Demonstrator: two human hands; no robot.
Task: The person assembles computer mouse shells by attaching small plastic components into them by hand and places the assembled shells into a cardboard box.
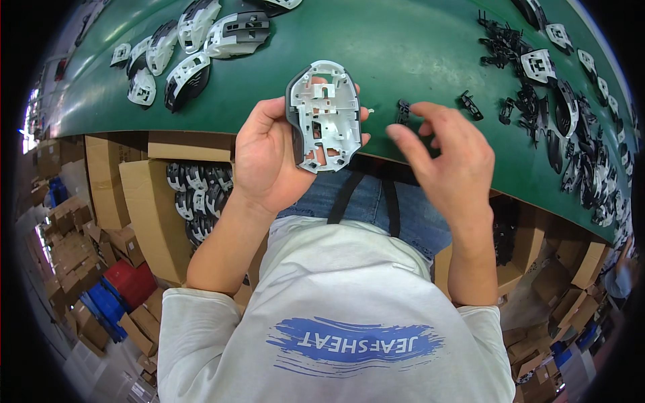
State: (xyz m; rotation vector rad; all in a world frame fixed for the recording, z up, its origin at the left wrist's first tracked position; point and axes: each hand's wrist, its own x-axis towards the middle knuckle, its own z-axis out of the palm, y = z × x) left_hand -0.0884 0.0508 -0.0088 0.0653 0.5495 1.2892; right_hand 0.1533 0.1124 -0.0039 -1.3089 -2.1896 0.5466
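White shirt point(346, 289) lies nearest, left hand point(263, 161) grasping a shell point(344, 127), right hand point(455, 154), grip parted, near a black piece point(402, 111).

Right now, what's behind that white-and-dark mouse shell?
The left hand supports the mouse shell from behind, with fingertips showing past its right edge and skin through some openings. The shell's far side, and whatever else lies behind its solid parts, cannot be seen.

On the green table point(396, 47), black-and-white shells point(236, 33) lie left of the grip of the left hand point(262, 161); right of it, a small black part point(403, 111); farther right, black pieces point(505, 48) and other shells point(566, 107).
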